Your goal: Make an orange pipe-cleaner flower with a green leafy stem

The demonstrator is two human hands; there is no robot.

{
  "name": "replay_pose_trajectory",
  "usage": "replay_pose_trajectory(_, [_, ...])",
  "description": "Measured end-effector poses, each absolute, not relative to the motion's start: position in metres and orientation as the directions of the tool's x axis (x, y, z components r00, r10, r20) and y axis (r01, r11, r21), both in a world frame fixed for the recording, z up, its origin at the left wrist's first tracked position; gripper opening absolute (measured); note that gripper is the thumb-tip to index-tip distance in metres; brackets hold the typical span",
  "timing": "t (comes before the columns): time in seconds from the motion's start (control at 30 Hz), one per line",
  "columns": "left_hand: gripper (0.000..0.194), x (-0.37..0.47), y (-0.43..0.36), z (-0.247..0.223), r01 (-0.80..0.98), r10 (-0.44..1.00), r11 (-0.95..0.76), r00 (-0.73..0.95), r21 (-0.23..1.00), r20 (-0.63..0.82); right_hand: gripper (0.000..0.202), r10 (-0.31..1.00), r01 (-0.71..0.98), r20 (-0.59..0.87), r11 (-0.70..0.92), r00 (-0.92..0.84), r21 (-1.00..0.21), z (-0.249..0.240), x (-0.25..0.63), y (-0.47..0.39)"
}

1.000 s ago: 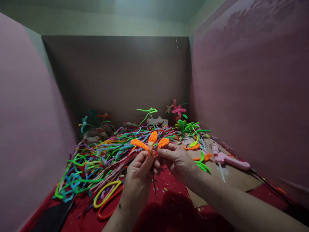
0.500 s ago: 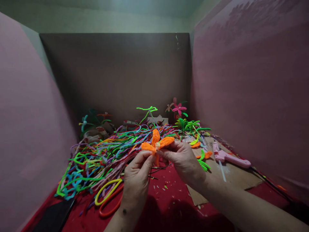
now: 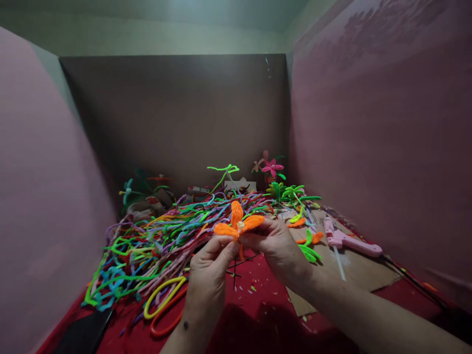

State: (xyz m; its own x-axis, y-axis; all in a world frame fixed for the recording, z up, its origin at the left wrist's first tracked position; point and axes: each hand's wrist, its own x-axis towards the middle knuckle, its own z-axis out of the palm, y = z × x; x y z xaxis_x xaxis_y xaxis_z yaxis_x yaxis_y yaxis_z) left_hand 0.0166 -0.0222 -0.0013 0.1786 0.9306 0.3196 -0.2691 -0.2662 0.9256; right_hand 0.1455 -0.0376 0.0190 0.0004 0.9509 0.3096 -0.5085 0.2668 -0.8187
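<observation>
Between my two hands is an orange pipe-cleaner flower (image 3: pixel 236 214) with a cluster of small pale beads or stamens at its centre. My left hand (image 3: pixel 212 263) pinches it from the lower left, thumb and forefinger at the base of a petal. From the right side, my right hand (image 3: pixel 282 246) grips the flower near its centre, under the right petal. The fingertips partly cover the flower's base. A lower orange petal shows between the hands, and thin dark wires (image 3: pixel 236 275) lie on the red cloth beneath.
A heap of many-coloured pipe cleaners (image 3: pixel 165 241) spreads at the left. A pink glue gun (image 3: pixel 354 242) rests on cardboard (image 3: pixel 361 275) at right, beside orange and green pieces (image 3: pixel 309 250). Yellow-and-red-handled scissors (image 3: pixel 162 300) and a black flat object (image 3: pixel 84 332) lie front left. Finished-looking flowers (image 3: pixel 272 167) stand behind.
Both hands still hold the orange flower, which has tilted slightly and sits a little lower and further left. The view has shifted slightly. The things on the cloth look unmoved.
</observation>
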Motion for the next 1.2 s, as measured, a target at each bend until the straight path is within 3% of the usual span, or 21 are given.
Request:
replay_pose_trajectory(0.47, [0.012, 0.025, -0.029, 0.007, -0.482, 0.935, 0.060, 0.333, 0.874, 0.120, 0.015, 0.923, -0.500, 0.385, 0.326, -0.018, -0.803, 0.014, 0.152, -0.040])
replay_pose_trajectory(0.63, [0.017, 0.026, -0.029, 0.008, -0.482, 0.929, 0.091, 0.355, 0.871, 0.100, 0.015, 0.921, -0.497, 0.385, 0.308, -0.058, -0.811, 0.013, 0.154, -0.042])
replay_pose_trajectory(0.97, [0.020, 0.021, -0.028, 0.003, -0.445, 0.913, 0.136, 0.403, 0.885, 0.062, 0.021, 0.910, -0.503, 0.297, 0.120, -0.290, -0.856, 0.012, 0.161, -0.034])
replay_pose_trajectory(1.2, [0.024, 0.019, -0.034, 0.008, -0.339, 0.842, 0.161, 0.537, 0.927, 0.050, 0.015, 0.899, -0.410, 0.369, 0.252, -0.237, -0.877, 0.018, 0.171, -0.037])
